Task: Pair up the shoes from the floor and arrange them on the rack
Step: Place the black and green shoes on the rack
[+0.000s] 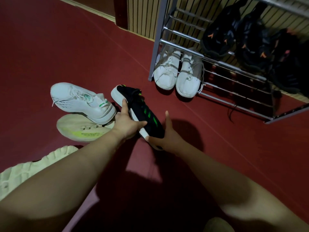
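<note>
A black sneaker with green stripes and a white sole (142,109) is held above the red floor, toe pointing away. My left hand (126,122) grips its middle, thumb along the sole and fingers curled over the upper. My right hand (164,136) holds the heel end from the right. To the left, a white sneaker with green marks (80,100) stands upright, its heel resting on an overturned shoe with a cream and yellow sole (80,131). The metal rack (234,91) stands at the upper right.
A pair of white sneakers (177,74) sits on the rack's lowest shelf, toes over the floor. Several black shoes with orange marks (242,42) fill the shelf above. A pale chunky sole (25,169) lies at the lower left. A ribbed wall panel (143,15) stands behind the rack.
</note>
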### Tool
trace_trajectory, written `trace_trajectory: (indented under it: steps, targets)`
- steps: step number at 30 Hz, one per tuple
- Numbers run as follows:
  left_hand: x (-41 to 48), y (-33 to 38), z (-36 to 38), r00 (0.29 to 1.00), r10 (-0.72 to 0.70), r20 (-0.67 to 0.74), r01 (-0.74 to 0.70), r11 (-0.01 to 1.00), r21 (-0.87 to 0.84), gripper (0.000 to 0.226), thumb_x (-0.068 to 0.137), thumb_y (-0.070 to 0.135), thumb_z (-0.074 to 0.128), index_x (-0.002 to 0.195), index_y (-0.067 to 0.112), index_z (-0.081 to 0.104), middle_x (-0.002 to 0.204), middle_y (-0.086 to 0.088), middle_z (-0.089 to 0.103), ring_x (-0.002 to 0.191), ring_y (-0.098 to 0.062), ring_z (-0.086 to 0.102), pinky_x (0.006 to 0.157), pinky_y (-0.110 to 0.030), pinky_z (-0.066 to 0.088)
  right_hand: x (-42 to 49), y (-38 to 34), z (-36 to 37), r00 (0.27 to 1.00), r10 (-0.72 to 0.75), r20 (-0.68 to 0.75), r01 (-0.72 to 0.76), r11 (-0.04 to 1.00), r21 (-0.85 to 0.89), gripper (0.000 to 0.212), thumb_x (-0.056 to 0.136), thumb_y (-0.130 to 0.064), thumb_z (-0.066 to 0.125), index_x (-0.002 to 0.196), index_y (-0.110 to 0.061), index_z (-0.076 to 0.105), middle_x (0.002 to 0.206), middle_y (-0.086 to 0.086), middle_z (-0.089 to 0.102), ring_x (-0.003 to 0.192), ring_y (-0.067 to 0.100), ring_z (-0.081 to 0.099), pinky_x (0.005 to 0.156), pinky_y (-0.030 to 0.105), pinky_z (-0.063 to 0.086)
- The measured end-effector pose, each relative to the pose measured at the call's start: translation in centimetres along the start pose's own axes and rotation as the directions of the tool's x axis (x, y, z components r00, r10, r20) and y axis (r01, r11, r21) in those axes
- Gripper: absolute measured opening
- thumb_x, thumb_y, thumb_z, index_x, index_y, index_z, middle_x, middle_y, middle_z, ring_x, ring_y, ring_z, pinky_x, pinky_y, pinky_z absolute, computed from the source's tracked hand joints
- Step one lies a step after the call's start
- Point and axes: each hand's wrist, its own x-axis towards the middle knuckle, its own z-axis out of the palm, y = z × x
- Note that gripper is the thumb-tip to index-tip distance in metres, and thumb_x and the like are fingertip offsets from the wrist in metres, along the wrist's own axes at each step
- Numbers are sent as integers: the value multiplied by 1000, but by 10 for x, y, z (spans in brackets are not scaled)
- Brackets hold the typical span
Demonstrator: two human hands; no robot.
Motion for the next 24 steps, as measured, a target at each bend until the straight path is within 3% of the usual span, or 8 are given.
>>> trace_trajectory:
  steps: [7,8,9,10,12,16,21,24]
  targets:
    - [-32,39,2,962,198,188,-146,955,-258,105,82,-24,47,149,37,-5,133,1,52,85,4,63,72,-16,54,-18,1,-14,992,-119,37,118,993,27,121,75,-49,73,138,-45,-29,159,6,4,146,19,12,117,39,21]
    - [-38,47,-1,952,224,208,-165,949,-269,100,84,-26,41,150,36,-2,112,0,53,70,4,62,59,-11,50,-19,-1,-18,986,-163,30,159,983,93,116,79,-46,71,138,-44,-28,159,3,10,144,12,18,116,36,26]
    - [-45,52,-6,945,227,234,-161,950,-268,98,85,-26,39,150,36,0,134,3,29,58,1,58,51,-8,46,-20,-3,-23,979,-203,15,197,964,177,108,86,-35,67,141,-40,-27,154,-1,25,137,3,32,110,27,35]
    - [-48,53,-11,936,230,268,-160,952,-260,97,86,-26,40,150,35,0,135,-19,48,54,0,56,48,-7,43,-19,-5,-26,972,-236,4,228,945,235,100,92,-22,60,144,-34,-25,142,-4,42,123,-5,45,99,15,42]
    - [-45,46,-18,909,248,336,-170,955,-244,102,84,-23,48,150,37,-1,126,-14,55,69,3,62,59,-9,48,-17,-8,-31,956,-292,-18,286,918,274,91,96,-12,52,146,-32,-20,128,-5,53,109,-10,54,91,9,44]
    - [-45,37,-21,851,258,457,-185,962,-198,105,80,-21,54,148,40,2,122,6,58,99,2,60,83,-14,49,-24,-16,-27,940,-340,-33,337,904,265,93,92,-20,61,149,-34,-12,155,5,28,140,10,33,113,29,32]
    - [-49,46,-9,740,273,614,-188,961,-201,116,71,-2,71,145,49,-3,150,6,35,126,-2,47,94,-28,42,-41,-4,-30,915,-388,-110,402,900,169,90,83,-27,67,144,-34,2,158,-11,11,143,-1,17,116,21,21]
    - [-48,59,16,696,241,676,-233,967,-105,122,61,9,75,142,58,-2,147,5,39,108,-23,54,82,-45,40,-57,15,-46,917,-345,-201,374,918,132,89,86,-18,67,142,-34,0,151,-20,8,138,-8,17,110,8,19]
